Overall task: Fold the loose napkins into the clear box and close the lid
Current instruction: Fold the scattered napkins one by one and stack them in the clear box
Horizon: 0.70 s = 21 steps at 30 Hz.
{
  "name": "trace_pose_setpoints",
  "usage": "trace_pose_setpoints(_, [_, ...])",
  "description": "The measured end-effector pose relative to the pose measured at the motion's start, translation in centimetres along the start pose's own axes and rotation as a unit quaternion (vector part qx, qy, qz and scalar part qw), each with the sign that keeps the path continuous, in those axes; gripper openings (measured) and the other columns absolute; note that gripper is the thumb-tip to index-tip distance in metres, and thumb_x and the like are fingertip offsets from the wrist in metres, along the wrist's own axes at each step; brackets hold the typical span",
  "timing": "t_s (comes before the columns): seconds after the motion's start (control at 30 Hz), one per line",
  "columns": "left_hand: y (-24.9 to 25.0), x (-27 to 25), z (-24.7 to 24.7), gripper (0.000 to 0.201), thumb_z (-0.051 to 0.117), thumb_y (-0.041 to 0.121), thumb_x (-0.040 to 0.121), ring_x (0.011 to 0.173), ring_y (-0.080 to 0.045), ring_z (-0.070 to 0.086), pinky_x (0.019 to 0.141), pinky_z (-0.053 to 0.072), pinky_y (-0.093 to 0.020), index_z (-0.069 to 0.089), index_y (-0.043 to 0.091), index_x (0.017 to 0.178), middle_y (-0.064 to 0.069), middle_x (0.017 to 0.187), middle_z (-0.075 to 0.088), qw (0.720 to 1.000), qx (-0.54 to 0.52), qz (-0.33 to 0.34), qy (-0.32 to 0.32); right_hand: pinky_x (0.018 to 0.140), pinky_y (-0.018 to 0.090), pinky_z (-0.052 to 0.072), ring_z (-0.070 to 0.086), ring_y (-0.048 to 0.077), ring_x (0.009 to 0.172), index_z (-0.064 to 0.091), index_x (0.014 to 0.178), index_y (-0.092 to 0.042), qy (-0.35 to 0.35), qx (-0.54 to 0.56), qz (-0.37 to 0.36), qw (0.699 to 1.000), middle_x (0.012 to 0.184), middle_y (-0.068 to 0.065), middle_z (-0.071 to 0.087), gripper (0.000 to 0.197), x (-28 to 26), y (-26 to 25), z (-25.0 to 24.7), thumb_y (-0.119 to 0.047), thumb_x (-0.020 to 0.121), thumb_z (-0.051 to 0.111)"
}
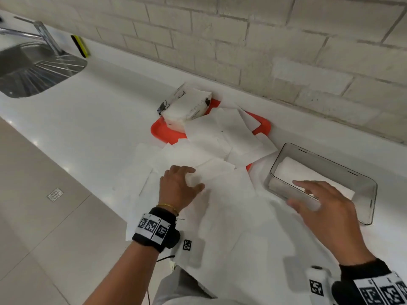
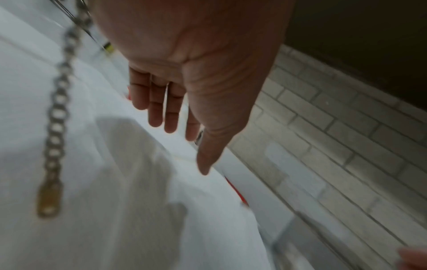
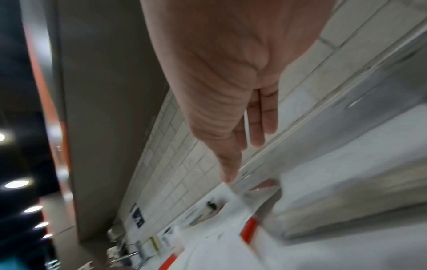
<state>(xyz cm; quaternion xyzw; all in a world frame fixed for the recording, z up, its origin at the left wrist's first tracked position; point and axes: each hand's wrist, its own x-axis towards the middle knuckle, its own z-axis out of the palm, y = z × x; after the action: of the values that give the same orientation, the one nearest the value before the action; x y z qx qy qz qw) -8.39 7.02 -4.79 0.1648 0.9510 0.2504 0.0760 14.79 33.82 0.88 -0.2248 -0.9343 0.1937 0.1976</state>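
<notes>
Several loose white napkins (image 1: 211, 150) lie spread over the white counter and an orange tray (image 1: 159, 130). One large sheet (image 1: 231, 216) reaches the counter's near edge. My left hand (image 1: 189, 179) is over the middle of the pile, fingers straight and holding nothing; the left wrist view shows this hand (image 2: 187, 149) just above the napkins (image 2: 138, 182). The clear box (image 1: 365, 186) stands open on the right with a folded napkin (image 1: 308, 175) inside. My right hand (image 1: 304, 194) hovers with spread fingers over the box's near wall, holding nothing, as the right wrist view of it (image 3: 242, 160) confirms.
A wrapped napkin pack (image 1: 187, 106) sits on the tray's far end by the brick wall (image 1: 286, 51). A steel sink (image 1: 28, 69) and tap are at the far left, with a yellow-and-black sponge (image 1: 80, 46) behind. The counter's edge drops to a tiled floor (image 1: 44, 216) on the left.
</notes>
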Motion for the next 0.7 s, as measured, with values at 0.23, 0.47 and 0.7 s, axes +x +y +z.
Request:
trace_pose_setpoints(0.23, [-8.6,-3.0,-5.4,0.082,0.084,0.062,0.071,0.127,-0.035,0.049,0.105,0.042,-0.047,0.057,0.021,0.136,-0.013,0.133,0.051,0.966,0.143,-0.209,-0.047,0.107,0.025,0.043,0.049,0.003,0.13,0.052,0.144,-0.034,-0.235,0.05,-0.006,0.971,0.143,-0.016,0.05,0.067,0.9,-4.5,7.3,-0.047,0.084,0.08])
trace_pose_setpoints(0.47, [-9.7,-7.1,-3.3,0.097,0.091,0.054,0.067,0.127,-0.04,0.041,0.106,0.044,-0.047,0.046,0.01,0.141,-0.018,0.135,0.041,0.968,0.005,-0.251,0.006,0.118,0.045,0.035,0.04,0.037,0.14,0.02,0.158,-0.007,-0.217,-0.013,0.132,0.967,0.152,0.018,0.044,0.105,3.1,-7.0,12.4,-0.048,0.083,0.082])
trace_pose_setpoints(0.7, [-10.5,-8.6,-4.2,0.122,0.101,0.009,0.056,0.124,-0.034,0.054,0.105,0.048,-0.042,0.031,0.013,0.156,-0.016,0.14,0.048,0.918,-0.227,-0.318,0.07,0.081,0.036,0.044,0.061,0.036,0.11,0.052,0.13,-0.009,-0.175,0.02,0.154,0.972,0.118,0.015,0.068,0.053,4.4,-6.8,12.3,-0.021,0.087,0.081])
